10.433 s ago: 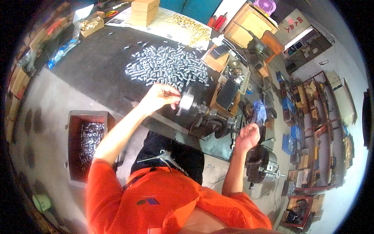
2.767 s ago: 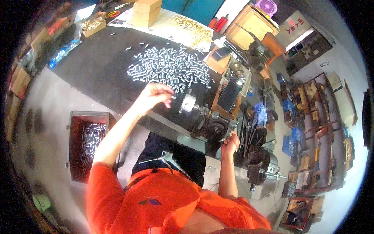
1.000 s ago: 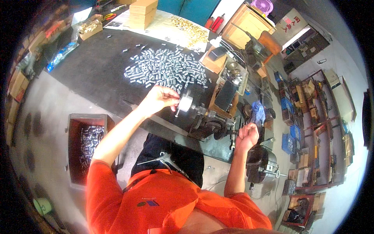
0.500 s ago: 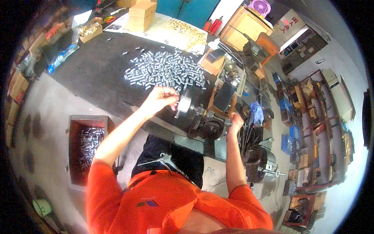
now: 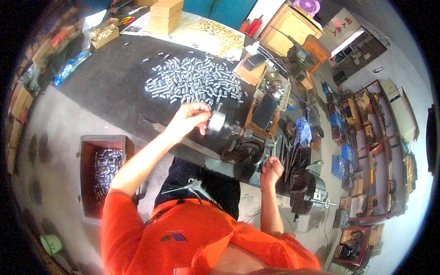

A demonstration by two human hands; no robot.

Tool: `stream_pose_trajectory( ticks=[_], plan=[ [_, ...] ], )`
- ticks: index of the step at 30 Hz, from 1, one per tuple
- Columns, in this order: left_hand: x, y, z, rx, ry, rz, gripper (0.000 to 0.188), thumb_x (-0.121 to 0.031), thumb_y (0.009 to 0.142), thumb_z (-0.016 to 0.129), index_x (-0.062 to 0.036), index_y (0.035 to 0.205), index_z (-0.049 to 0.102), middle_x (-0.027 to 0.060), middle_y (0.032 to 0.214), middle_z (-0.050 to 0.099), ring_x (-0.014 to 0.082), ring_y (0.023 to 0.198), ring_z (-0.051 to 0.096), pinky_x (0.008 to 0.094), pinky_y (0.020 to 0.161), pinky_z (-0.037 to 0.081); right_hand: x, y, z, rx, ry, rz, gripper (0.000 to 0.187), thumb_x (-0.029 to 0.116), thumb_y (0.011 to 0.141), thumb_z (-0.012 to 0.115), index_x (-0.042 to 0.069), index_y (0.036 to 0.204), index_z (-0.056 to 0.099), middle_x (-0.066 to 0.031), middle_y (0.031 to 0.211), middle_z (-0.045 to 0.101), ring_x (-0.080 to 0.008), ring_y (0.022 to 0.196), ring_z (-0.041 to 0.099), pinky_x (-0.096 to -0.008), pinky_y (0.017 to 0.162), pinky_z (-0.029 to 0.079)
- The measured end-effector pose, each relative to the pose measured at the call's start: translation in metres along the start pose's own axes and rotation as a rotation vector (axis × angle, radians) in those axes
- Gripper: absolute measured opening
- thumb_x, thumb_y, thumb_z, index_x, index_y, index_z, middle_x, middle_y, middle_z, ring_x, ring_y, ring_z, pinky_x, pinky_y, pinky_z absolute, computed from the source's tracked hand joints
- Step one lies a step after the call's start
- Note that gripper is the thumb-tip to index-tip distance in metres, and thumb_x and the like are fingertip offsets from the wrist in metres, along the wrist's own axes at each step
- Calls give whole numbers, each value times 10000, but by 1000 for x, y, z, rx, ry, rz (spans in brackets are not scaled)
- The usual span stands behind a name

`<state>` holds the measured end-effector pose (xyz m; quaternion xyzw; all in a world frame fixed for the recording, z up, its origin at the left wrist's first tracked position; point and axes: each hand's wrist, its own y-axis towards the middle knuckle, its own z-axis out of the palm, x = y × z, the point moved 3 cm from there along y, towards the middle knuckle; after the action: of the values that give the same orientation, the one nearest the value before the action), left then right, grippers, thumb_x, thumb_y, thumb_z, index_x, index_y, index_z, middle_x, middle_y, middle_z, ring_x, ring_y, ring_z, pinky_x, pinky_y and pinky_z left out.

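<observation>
My left hand (image 5: 190, 120) is closed in a pinch at the face of a round silver metal head (image 5: 217, 121), and what its fingertips hold is hidden. The head sits at the left end of a dark hand-worked bench fixture (image 5: 245, 146) on the table's near edge. At the fixture's right end, my right hand (image 5: 272, 170) is closed round a handle, mostly covered by the fingers. Beyond my left hand lies a wide heap of short silver metal sleeves (image 5: 195, 80) on the dark tabletop (image 5: 114, 87).
A red-lined box (image 5: 87, 172) of metal pieces stands at lower left. Brass pieces (image 5: 222, 39) lie on paper at the back, beside stacked cartons (image 5: 166, 17). A bench vise (image 5: 309, 195) and blue cloth (image 5: 303, 132) are to the right. An air gun (image 5: 195, 187) lies at my lap.
My right hand has swung down and toward me, from the fixture's right end. My left hand stays at the round metal head, nearly unmoved.
</observation>
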<state>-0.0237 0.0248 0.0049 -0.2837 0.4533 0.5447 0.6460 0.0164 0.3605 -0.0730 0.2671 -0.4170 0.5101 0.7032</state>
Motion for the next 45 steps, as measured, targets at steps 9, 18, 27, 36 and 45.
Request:
stream_pose_trajectory(
  ticks=[9, 18, 27, 36, 45],
  plan=[
    [-6, -8, -13, -70, 137, -3, 111, -89, 809, 540, 17, 842, 542, 29, 609, 538, 88, 479, 513, 210, 456, 436, 42, 80, 61, 23, -230, -343, 143, 147, 780, 478, 43, 717, 554, 33, 555, 415, -51, 463, 359, -183, 397, 246],
    [-25, -175, -123, -576, 589, -217, 94, -51, 787, 520, 35, 793, 560, 44, 555, 527, 92, 468, 506, 217, 422, 406, 48, -21, 32, 157, -21, -178, 175, 160, 832, 456, 47, 701, 484, 2, 579, 415, -52, 415, 311, -176, 342, 201],
    [-25, -205, -144, -619, 1498, -175, 136, -151, 687, 585, -30, 746, 605, 166, 697, 595, 326, 682, 585, 385, 598, 465, -19, 39, 12, -155, -149, -40, 136, 165, 789, 501, 70, 691, 515, 21, 599, 447, -77, 489, 396, -214, 390, 281],
    [2, 20, -108, -295, 1569, 75, 154, -153, 712, 554, -58, 824, 601, 163, 763, 593, 317, 765, 582, 386, 663, 459, -23, 43, -5, -162, -210, -28, 151, 161, 791, 464, 59, 720, 549, 25, 574, 426, -79, 481, 374, -221, 423, 290],
    [25, 39, -128, -318, 1689, -71, 119, -174, 687, 579, -62, 697, 540, 140, 695, 597, 304, 718, 591, 406, 644, 460, -11, 10, 6, -113, -87, 10, 115, 134, 752, 480, 34, 722, 529, 22, 518, 381, -65, 409, 312, -200, 367, 230]
  ],
)
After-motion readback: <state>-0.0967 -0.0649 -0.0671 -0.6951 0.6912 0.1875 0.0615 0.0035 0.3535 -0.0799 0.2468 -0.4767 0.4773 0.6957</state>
